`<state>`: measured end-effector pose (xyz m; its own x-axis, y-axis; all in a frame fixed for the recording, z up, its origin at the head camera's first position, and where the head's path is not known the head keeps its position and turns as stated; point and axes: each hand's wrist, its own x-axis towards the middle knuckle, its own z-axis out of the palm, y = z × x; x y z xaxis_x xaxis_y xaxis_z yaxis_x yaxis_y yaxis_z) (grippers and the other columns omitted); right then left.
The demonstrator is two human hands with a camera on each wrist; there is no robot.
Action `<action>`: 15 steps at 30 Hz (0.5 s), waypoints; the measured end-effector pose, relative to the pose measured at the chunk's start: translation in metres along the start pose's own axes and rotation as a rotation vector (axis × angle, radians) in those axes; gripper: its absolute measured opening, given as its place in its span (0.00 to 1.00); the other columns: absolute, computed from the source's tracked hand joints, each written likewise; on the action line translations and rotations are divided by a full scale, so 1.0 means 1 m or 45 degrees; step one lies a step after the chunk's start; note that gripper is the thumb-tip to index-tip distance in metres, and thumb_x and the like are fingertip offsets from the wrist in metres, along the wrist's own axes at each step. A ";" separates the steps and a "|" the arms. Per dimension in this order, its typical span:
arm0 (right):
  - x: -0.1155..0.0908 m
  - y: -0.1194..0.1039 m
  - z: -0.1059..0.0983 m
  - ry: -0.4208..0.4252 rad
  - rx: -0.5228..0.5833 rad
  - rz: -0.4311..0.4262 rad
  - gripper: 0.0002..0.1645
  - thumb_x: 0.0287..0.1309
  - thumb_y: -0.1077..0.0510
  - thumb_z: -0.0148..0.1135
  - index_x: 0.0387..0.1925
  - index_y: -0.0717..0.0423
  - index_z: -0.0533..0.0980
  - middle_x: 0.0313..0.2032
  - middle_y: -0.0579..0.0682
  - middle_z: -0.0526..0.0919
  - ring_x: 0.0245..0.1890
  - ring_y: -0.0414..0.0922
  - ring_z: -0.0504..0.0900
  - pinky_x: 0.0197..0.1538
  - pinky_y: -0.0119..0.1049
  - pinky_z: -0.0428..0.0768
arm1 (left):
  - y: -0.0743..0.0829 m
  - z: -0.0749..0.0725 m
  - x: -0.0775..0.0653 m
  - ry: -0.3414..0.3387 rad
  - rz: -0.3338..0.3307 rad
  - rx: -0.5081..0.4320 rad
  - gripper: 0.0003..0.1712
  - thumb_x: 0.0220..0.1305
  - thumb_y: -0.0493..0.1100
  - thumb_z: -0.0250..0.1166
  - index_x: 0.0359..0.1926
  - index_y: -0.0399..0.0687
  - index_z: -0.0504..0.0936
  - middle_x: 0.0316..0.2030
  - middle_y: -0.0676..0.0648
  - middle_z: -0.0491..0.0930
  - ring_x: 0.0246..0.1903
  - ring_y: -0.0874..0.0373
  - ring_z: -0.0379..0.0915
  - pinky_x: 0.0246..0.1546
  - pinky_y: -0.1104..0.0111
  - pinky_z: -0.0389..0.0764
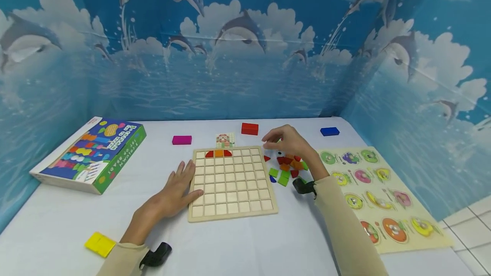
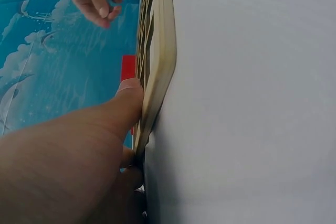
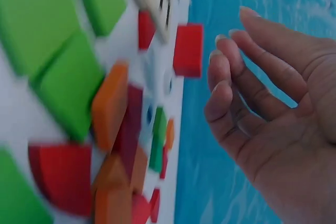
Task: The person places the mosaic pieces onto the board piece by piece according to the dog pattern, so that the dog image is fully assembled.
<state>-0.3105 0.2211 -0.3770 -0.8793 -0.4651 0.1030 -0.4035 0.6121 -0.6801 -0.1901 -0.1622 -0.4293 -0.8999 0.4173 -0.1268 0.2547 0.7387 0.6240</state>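
Observation:
A wooden grid board [image 1: 234,186] lies on the table, with red quarter-round pieces and an orange square [image 1: 219,153] in its top row. My left hand [image 1: 172,193] rests at the board's left edge, fingers extended and thumb [image 2: 130,95] over the rim. Above the board's upper right corner is my right hand [image 1: 285,142], its fingers loosely bent and nothing between them in the right wrist view. Below that hand lies a loose heap of small pieces: green squares [image 1: 284,178], orange pieces [image 3: 109,106] and red quarter-rounds [image 3: 63,179].
A small pattern card [image 1: 225,140] lies behind the board, between a magenta block [image 1: 182,140] and a red block [image 1: 249,129]. A blue block [image 1: 330,131] stands farther right. A game box [image 1: 92,152], a yellow block [image 1: 100,244] and a fruit-picture sheet [image 1: 383,208] lie around.

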 end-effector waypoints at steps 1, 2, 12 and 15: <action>-0.001 0.004 -0.003 0.002 -0.016 0.019 0.14 0.70 0.62 0.72 0.52 0.67 0.87 0.46 0.57 0.92 0.45 0.52 0.86 0.49 0.40 0.86 | 0.000 0.000 0.000 0.001 -0.001 0.002 0.53 0.82 0.55 0.61 0.85 0.30 0.40 0.86 0.33 0.34 0.85 0.35 0.21 0.82 0.38 0.30; -0.001 0.007 -0.005 0.002 -0.027 0.050 0.14 0.70 0.62 0.73 0.52 0.66 0.88 0.46 0.57 0.91 0.45 0.52 0.86 0.49 0.39 0.86 | 0.000 -0.001 -0.001 0.002 0.000 0.005 0.53 0.82 0.55 0.61 0.85 0.30 0.40 0.86 0.33 0.34 0.85 0.35 0.21 0.82 0.38 0.30; -0.011 0.029 -0.016 -0.215 -0.016 0.289 0.13 0.64 0.61 0.78 0.48 0.63 0.89 0.34 0.54 0.85 0.38 0.49 0.78 0.42 0.37 0.79 | 0.003 -0.003 -0.002 0.001 0.019 -0.025 0.54 0.81 0.56 0.61 0.85 0.29 0.41 0.86 0.31 0.35 0.85 0.33 0.22 0.82 0.36 0.30; -0.014 0.033 -0.019 -0.251 -0.024 0.361 0.10 0.61 0.63 0.79 0.44 0.60 0.89 0.31 0.51 0.81 0.37 0.48 0.77 0.41 0.37 0.78 | 0.002 -0.002 -0.001 0.007 0.017 -0.030 0.54 0.81 0.55 0.61 0.85 0.29 0.41 0.86 0.32 0.35 0.85 0.34 0.21 0.82 0.37 0.29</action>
<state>-0.3159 0.2601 -0.3872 -0.8921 -0.3879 -0.2315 -0.1562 0.7457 -0.6477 -0.1892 -0.1621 -0.4265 -0.8983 0.4242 -0.1140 0.2586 0.7205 0.6434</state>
